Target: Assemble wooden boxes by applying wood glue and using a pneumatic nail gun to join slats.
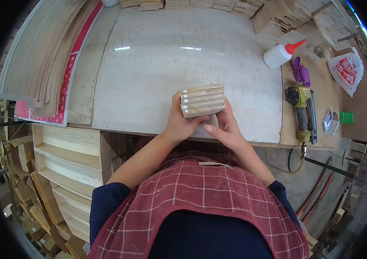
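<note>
The left hand (177,122) has its grip closed on the left end of a small stack of wooden strips (204,102); the right hand (229,128) has its grip against the right end of the same stack, its thumb reaching inward below the strips; the stack is held between both hands, over the near part of the pale surface (162,60), in front of the person's checked red apron (218,185); white dabs (185,102) sit in a row down the left side of the strips, one above another; whether the stack's underside touches the surface, I cannot tell

To the right are a white bottle (276,57) with a red nozzle (296,45), a purple bundle (301,72) near it, and a yellow-green and black nail gun (301,105) nearer the person; farther right are a white plastic bag (345,72) with red print and a small green box (346,117); at the left lies a tall pile of thin wooden boards (37,52); more pieces of wood (285,21) are stacked at the far right
</note>
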The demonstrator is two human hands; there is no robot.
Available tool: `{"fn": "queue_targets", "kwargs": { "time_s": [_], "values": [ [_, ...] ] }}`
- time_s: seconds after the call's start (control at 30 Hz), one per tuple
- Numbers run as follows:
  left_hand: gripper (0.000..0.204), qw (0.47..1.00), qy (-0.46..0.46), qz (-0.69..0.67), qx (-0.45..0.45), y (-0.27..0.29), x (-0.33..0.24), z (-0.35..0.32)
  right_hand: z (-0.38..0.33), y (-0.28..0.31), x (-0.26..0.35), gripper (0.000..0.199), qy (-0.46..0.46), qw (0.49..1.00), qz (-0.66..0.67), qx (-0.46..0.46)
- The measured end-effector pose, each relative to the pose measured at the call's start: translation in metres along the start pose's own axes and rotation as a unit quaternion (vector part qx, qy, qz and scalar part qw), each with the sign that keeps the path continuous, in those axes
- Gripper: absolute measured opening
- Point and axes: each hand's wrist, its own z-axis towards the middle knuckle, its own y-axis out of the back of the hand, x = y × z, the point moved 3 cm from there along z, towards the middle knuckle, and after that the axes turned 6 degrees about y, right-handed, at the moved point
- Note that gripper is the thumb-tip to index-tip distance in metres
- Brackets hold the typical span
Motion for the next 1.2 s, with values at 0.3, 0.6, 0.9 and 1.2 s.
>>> {"fn": "queue_targets", "kwargs": {
  "time_s": [0.3, 0.6, 0.9, 1.2],
  "values": [
    [0.075, 0.99, -0.135, 0.041, -0.017, 0.011, -0.027, 0.005, 0.023, -0.004, 0.017, 0.103, 0.056, 0.994, -0.093, -0.023],
    [0.079, 0.986, -0.137, 0.082, -0.053, 0.001, -0.03, -0.002, 0.012, -0.011, 0.002, 0.082, 0.073, 0.992, -0.072, -0.069],
    [0.071, 0.987, -0.153, 0.018, -0.049, -0.002, -0.024, 0.008, 0.006, 0.013, -0.044, 0.073, 0.05, 0.991, -0.126, -0.015],
    [0.067, 0.998, -0.065, -0.021, -0.001, 0.007, -0.032, 0.013, 0.024, 0.033, 0.011, 0.076, 0.067, 0.944, -0.317, 0.067]
  ]
}}
